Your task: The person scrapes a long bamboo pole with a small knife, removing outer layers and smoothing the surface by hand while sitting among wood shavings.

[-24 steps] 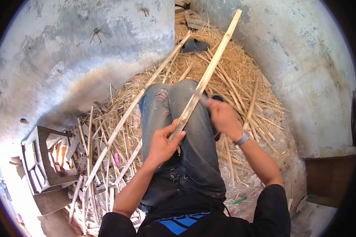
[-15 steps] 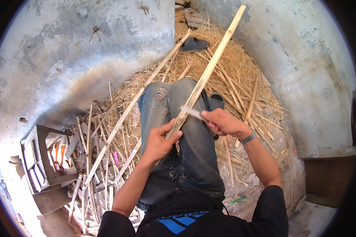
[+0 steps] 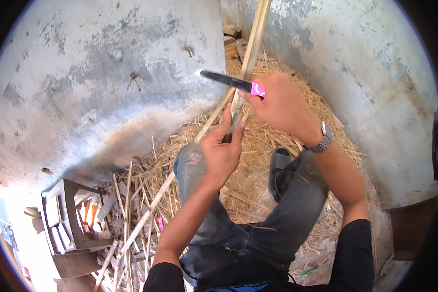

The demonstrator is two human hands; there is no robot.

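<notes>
My left hand [image 3: 222, 153] grips the near end of a long, split wooden strip [image 3: 252, 48], thumb on one side and fingers on the other. The strip slants up and away, past the top edge of the view. My right hand [image 3: 282, 104] is closed round the pink handle of a knife [image 3: 228, 82]. Its dark blade lies across the strip just beyond my left hand, tip pointing left; whether the edge is in the wood I cannot tell. A metal-banded watch [image 3: 321, 138] circles my right wrist.
Straw and shavings [image 3: 248, 170] cover the floor between my parted knees. Long strips [image 3: 155, 199] lean at the left beside a dark frame [image 3: 70, 219]. Grey walls [image 3: 155, 73] rise on both sides. A sandal [image 3: 279, 168] is on my foot; a green object [image 3: 308, 270] lies lower right.
Both hands have moved up and away with the strip and knife, raising the strip off my thigh. My knees have spread apart. The blade now points left across the wood.
</notes>
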